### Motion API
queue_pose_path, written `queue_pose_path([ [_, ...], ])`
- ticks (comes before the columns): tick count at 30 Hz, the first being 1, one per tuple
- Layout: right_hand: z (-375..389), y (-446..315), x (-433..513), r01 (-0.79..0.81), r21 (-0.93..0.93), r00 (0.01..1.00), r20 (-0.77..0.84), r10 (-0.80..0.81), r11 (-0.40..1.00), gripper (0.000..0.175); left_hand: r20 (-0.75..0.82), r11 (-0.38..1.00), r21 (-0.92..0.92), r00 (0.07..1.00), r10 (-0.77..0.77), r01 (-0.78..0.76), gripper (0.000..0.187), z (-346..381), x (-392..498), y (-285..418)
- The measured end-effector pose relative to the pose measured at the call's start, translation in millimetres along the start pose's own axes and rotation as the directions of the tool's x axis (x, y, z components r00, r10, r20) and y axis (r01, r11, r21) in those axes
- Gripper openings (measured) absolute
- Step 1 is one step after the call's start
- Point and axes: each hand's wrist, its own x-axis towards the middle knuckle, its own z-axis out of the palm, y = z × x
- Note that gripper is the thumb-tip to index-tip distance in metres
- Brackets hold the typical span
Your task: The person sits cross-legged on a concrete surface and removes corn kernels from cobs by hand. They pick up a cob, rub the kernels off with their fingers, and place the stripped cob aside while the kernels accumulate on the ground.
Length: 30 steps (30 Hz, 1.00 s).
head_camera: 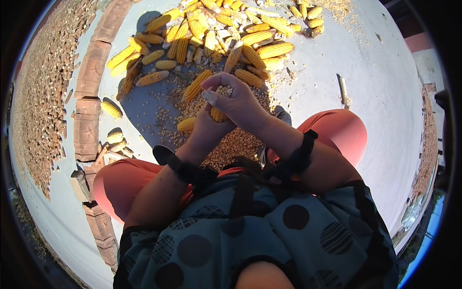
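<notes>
Between my two hands is a partly shelled yellow corn cob (218, 115), its kernels showing through the fingers. My left hand (211, 126) is wrapped around its lower part. Over the upper part curls my right hand (236, 99), its pale, dusty-looking thumb pressed near the kernels. Below the hands, between my feet, spreads a heap of loose corn kernels (234, 146). Two whole ears lie close by: one ear (196, 86) just beyond the hands and a shorter ear (186, 124) to the left.
A large pile of corn ears (202, 32) lies beyond the kernels on the pale concrete floor (325, 76). Curved clay tiles (94, 68) form a row at left, with a bed of drying pieces (47, 94) past it. One bare cob (343, 88) lies right.
</notes>
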Motion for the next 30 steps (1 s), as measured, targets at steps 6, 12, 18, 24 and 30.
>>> queue_pose_path([
  [6,-14.5,-9.4,6.6,-0.33,0.227,0.931,0.24,0.276,0.916,0.022,0.457,0.845,-0.308,0.847,-0.272,0.437,0.024,2.3,-3.7,17.2],
  [12,-16.2,-13.7,7.6,-0.462,0.488,0.858,0.457,0.234,0.74,0.019,0.811,0.599,-0.466,0.585,-0.003,0.651,0.035,-2.1,-5.3,17.3],
  [18,-28.6,-2.9,22.9,-0.308,0.417,0.935,0.297,0.192,0.855,0.013,0.582,0.725,-0.314,0.727,-0.364,0.613,0.031,3.9,9.1,16.3],
  [24,-18.1,27.1,28.3,-0.111,0.341,0.937,-0.278,0.213,0.934,0.022,0.139,0.86,0.506,0.979,-0.152,0.062,0.042,10.5,33.4,-11.4],
  [30,-22.4,4.5,28.6,-0.151,0.68,0.933,-0.141,0.33,0.717,0.047,0.008,0.889,0.409,0.976,0.22,-0.204,0.049,-3.1,39.9,-10.7],
])
